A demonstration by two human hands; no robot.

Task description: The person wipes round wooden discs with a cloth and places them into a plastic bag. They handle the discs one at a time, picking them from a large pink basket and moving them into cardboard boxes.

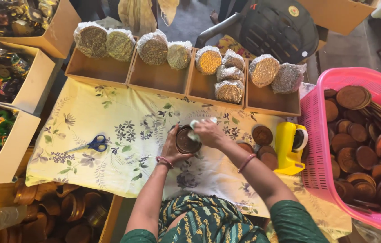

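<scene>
My left hand (171, 147) holds a small round brown metal bowl (186, 141) over the flowered cloth. My right hand (208, 133) presses a pale cloth wad (194, 130) against the bowl's rim from the right. Both wrists wear pink bangles. A few more brown round pieces (262, 136) lie on the cloth just right of my right forearm.
Blue scissors (95, 144) lie at left on the flowered cloth (109, 130). A yellow tape dispenser (289, 146) stands at right beside a pink basket (320, 135) of brown discs. Cardboard trays (159, 78) with wrapped stacks line the far edge. A box of brown bowls (71, 209) sits lower left.
</scene>
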